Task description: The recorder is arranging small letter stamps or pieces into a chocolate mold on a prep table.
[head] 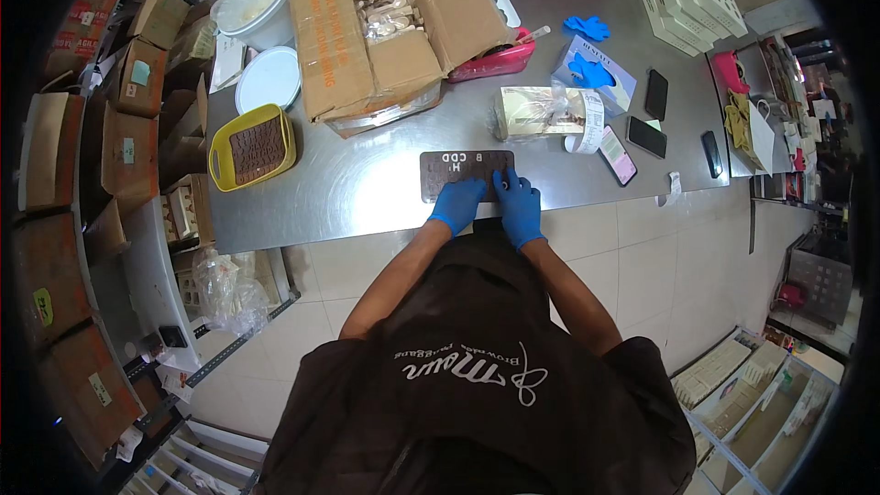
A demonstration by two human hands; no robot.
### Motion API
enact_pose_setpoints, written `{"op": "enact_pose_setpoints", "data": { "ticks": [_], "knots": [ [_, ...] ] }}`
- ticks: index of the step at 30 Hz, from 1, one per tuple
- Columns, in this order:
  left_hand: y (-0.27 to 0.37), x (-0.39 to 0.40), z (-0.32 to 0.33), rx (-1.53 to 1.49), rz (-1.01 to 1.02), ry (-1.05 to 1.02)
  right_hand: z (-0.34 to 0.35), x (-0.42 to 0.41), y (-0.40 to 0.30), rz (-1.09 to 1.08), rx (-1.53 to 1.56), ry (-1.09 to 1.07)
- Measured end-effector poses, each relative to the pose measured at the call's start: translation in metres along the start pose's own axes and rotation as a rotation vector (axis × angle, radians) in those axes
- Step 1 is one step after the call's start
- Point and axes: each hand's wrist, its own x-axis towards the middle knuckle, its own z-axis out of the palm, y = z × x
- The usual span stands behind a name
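A dark brown letter mould point(434, 163) lies flat near the front edge of the steel table; some of its letter shapes are filled white. My left hand point(459, 205), in a blue glove, rests on its lower middle with fingers bent. On the mould's right end is my right hand point(519, 205), also gloved in blue, its fingers curled about a small dark thing too small to name. Whether the left fingers hold anything is hidden. Further left, a yellow plastic basket point(289, 151) holds a brown slab with raised letters point(257, 150).
Behind the mould stand an open cardboard box point(337, 34) of wrapped pieces, a white tub point(256, 7) and a red tray point(498, 63). To the right are a wrapped package point(540, 112), a glove box point(622, 86) and several phones point(618, 156). Stacked white trays point(687, 0) stand at the back right.
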Motion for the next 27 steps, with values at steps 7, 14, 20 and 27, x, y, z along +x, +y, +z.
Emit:
{"op": "enact_pose_setpoints", "data": {
  "ticks": [7, 14, 20, 27],
  "knots": [
    [0.004, 0.009, 0.009, 0.056, -0.038, 0.044, 0.005, 0.003, 0.005, 0.043, -0.029, -0.079],
    [0.007, 0.012, 0.008, 0.048, -0.073, 0.024, 0.0, 0.0, 0.016, 0.001, -0.026, -0.148],
    [-0.01, 0.004, 0.013, -0.012, -0.022, 0.123, -0.017, 0.003, 0.015, -0.041, 0.015, -0.201],
    [0.019, -0.012, -0.007, -1.077, -0.503, -0.102, -0.03, -0.001, -0.011, -0.029, 0.689, -0.02]
  ]
}}
